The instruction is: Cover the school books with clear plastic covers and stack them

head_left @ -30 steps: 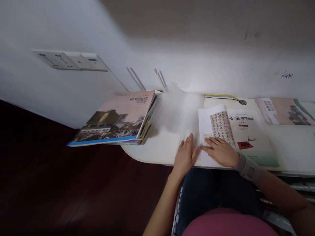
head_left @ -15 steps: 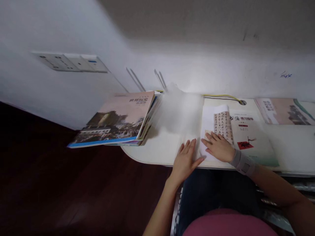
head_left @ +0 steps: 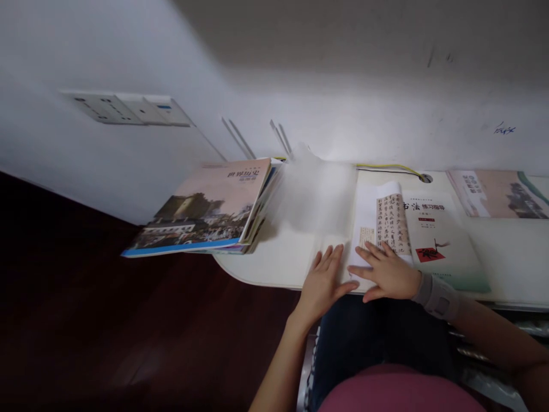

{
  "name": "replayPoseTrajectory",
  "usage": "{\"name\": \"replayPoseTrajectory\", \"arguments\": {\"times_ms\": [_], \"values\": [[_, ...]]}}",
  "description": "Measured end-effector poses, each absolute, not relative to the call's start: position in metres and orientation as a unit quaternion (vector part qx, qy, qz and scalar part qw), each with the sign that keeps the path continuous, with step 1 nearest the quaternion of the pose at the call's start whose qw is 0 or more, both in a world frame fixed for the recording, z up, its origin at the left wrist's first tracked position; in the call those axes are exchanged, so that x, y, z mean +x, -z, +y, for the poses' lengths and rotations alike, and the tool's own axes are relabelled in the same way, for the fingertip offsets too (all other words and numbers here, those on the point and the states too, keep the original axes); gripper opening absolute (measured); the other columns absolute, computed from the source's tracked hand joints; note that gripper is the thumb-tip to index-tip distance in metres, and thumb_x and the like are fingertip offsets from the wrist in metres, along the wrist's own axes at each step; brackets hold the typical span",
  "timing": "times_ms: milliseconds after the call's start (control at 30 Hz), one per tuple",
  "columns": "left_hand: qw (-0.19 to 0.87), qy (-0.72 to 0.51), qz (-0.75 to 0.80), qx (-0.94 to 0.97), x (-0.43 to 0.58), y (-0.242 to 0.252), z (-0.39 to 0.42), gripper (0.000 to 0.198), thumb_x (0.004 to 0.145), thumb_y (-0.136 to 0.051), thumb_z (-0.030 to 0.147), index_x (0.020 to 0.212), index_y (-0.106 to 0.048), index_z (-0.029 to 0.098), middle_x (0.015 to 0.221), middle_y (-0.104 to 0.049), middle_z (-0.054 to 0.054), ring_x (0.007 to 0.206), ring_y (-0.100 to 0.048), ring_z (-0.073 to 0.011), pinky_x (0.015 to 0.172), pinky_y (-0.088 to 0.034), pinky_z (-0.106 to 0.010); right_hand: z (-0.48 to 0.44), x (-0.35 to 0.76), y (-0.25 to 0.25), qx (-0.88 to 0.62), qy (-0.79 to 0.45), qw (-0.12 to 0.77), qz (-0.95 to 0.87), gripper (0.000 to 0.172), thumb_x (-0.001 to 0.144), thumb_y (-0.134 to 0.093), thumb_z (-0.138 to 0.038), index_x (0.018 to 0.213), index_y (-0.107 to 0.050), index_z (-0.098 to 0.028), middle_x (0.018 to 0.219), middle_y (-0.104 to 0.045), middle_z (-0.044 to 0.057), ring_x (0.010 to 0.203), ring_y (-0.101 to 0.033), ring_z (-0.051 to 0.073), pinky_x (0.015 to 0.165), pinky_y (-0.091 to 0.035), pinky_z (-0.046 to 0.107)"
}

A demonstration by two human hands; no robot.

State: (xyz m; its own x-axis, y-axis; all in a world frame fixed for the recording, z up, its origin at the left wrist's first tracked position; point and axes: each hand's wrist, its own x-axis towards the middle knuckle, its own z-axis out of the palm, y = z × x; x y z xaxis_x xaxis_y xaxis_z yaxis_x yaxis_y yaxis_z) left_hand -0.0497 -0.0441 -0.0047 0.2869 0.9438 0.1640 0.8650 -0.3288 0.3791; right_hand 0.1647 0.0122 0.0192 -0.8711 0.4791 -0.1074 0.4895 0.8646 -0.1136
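Two bare hands lie flat at lower centre, the left hand beside the right hand, near the front edge of a white surface. Both are relaxed, fingers stretched out, gripping nothing. The right rests palm down across the lower part of a white flap, its fingertips reaching the printed brush writing; a grey band circles that wrist. The flap lies folded over the left side of a pale book, which sits right of centre, its cover bearing a red patch and a green lower corner. The left hand is just left of the flap, thumb out towards the right hand; whether it presses on the clear film above it in the frame cannot be told. The film, blurred, spreads across the centre, close to a stack at centre left, topped by a pinkish cover with a blue lower edge. The stack juts beyond the surface's rounded end. A pink volume lies at the right edge. A yellow cable runs along the back to a round hole. A socket panel is at upper left.
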Motion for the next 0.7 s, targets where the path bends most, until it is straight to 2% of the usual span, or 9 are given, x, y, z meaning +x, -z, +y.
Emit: {"name": "replayPoseTrajectory", "arguments": {"times_ms": [200,433,567,633,700], "values": [[0.115,-0.193,0.566,0.793,-0.051,0.004,-0.045,0.085,0.080,-0.046,0.063,0.145,-0.014,0.018,0.142,-0.039,-0.017,0.134,-0.030,-0.0294,0.108,-0.026,-0.050,0.013,0.160,-0.020,0.276,0.053,0.037,0.959,0.085,0.071,-0.041,-0.077,0.142,-0.030,-0.032,0.150,-0.022,0.019,0.133,-0.019,0.047,0.098,-0.020,0.068],[0.129,-0.209,0.566,0.787,-0.051,0.005,-0.044,0.089,0.077,-0.048,0.065,0.144,-0.016,0.017,0.144,-0.037,-0.017,0.135,-0.029,-0.0301,0.109,-0.024,-0.051,0.008,0.160,-0.017,0.236,0.057,0.029,0.970,0.080,0.072,-0.049,-0.072,0.141,-0.030,-0.038,0.151,-0.021,0.015,0.135,-0.015,0.046,0.100,-0.017,0.067],[0.124,-0.224,0.562,0.787,-0.051,0.006,-0.044,0.083,0.081,-0.045,0.062,0.144,-0.018,0.015,0.143,-0.038,-0.018,0.135,-0.030,-0.0301,0.108,-0.025,-0.051,0.007,0.163,-0.025,0.217,0.086,0.017,0.972,0.081,0.074,-0.049,-0.071,0.141,-0.034,-0.029,0.149,-0.024,0.018,0.135,-0.018,0.042,0.103,-0.018,0.063],[0.116,-0.228,0.561,0.787,-0.052,0.006,-0.045,0.078,0.084,-0.044,0.058,0.144,-0.018,0.016,0.142,-0.039,-0.017,0.135,-0.030,-0.0293,0.108,-0.026,-0.051,0.014,0.170,-0.034,0.208,0.108,-0.011,0.972,0.074,0.080,-0.045,-0.067,0.140,-0.037,-0.023,0.147,-0.030,0.019,0.135,-0.024,0.036,0.105,-0.021,0.058],[0.104,-0.231,0.562,0.787,-0.053,0.006,-0.046,0.074,0.086,-0.044,0.054,0.145,-0.017,0.017,0.142,-0.040,-0.016,0.134,-0.031,-0.0283,0.107,-0.028,-0.051,0.031,0.185,-0.042,0.230,0.119,-0.074,0.963,0.063,0.088,-0.039,-0.059,0.138,-0.040,-0.021,0.144,-0.036,0.016,0.134,-0.029,0.030,0.107,-0.024,0.052]]}}
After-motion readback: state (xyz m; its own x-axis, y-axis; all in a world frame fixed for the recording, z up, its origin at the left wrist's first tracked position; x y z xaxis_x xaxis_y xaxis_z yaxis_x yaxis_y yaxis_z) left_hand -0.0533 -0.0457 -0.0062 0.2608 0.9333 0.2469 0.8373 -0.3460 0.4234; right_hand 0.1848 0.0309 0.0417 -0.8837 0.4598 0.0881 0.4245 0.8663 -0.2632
